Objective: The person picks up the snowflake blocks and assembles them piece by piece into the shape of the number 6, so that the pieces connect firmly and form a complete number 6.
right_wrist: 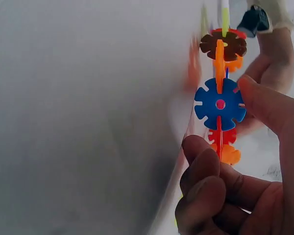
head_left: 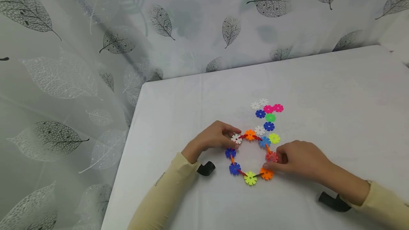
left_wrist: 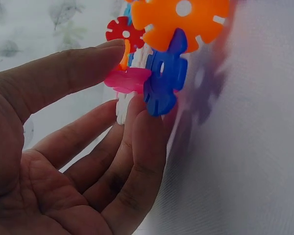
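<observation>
A ring of slotted plastic snowflake discs, linked edge to edge in several colours, lies on the white table between both hands. At its upper left, my left hand holds the ring, with the white disc between thumb and fingers. In the left wrist view, the thumb and fingertips are around a pink disc and a blue disc. My right hand pinches the ring's right side at a pinkish-red disc. The right wrist view shows its thumb against a blue disc; fingers curl below.
Loose discs lie beyond the ring: white, pink, green, dark blue and yellow ones among them. A black wrist mount sits under each forearm. A leaf-patterned curtain hangs behind the table.
</observation>
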Tool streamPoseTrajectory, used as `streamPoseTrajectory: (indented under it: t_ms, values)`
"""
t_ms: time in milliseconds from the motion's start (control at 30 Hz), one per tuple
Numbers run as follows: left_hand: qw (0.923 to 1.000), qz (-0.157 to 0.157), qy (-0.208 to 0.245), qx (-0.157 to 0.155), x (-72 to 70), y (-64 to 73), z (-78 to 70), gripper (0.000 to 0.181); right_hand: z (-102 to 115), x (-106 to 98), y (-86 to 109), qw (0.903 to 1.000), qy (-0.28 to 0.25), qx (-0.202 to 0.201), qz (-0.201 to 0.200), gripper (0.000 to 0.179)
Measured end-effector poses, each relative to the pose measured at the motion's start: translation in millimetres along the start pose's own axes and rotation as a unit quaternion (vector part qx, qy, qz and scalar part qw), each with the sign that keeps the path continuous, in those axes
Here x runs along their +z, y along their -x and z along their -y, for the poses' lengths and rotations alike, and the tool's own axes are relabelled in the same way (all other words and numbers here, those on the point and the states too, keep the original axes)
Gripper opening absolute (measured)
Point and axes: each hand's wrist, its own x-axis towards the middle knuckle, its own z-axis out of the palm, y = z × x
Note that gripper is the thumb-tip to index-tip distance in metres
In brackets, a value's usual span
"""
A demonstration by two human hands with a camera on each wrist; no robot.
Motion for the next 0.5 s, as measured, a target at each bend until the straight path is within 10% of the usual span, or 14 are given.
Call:
streamPoseTrajectory:
  t_ms: [500]
  values:
    - [0.9996,-0.016,0.008,-0.020,-20.9,11.0,-0.9,0.039,4.3,-9.1,-0.8,0.9991,-0.022,-0.033,0.015,0.045]
